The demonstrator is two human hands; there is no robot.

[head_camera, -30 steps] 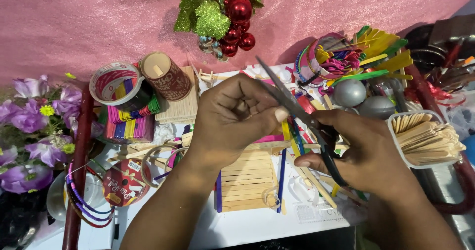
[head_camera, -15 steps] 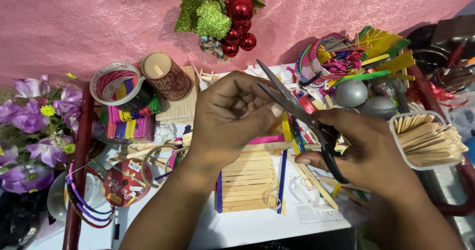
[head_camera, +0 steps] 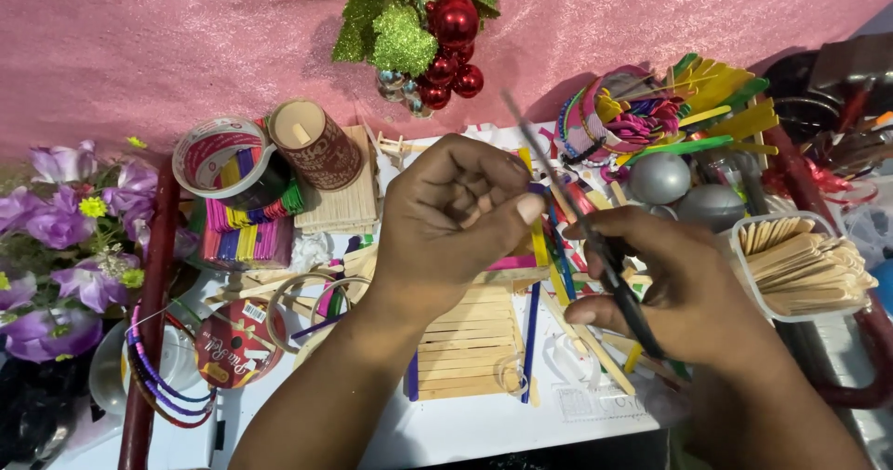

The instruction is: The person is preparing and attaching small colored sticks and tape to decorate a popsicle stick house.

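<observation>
Two hands: over stick panel [head_camera: 470, 340], barely moved
Left hand [head_camera: 456, 219]: fingers curled, pinching a small stick
Right hand [head_camera: 679, 293]: closed on scissors [head_camera: 581, 224], blades now blurred

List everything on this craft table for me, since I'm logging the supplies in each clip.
scissors: one pair, dark, in the right hand, blades pointing up
stick panel: one, plain wood, table centre under the hands
tub of plain sticks: one, clear, right edge
coloured sticks: one stack, mixed colours, left of centre
tape roll: one, clear with red core, above that stack
paper cup: one, brown, lying on its side beside the tape roll
silver baubles: two, right of centre
berry sprig: one, red and green, top centre
flowers: a bunch, purple, left edge
backdrop: one, pink, behind the table
left hand: curled, pinching something small I cannot make out
right hand: gripping the scissors
</observation>
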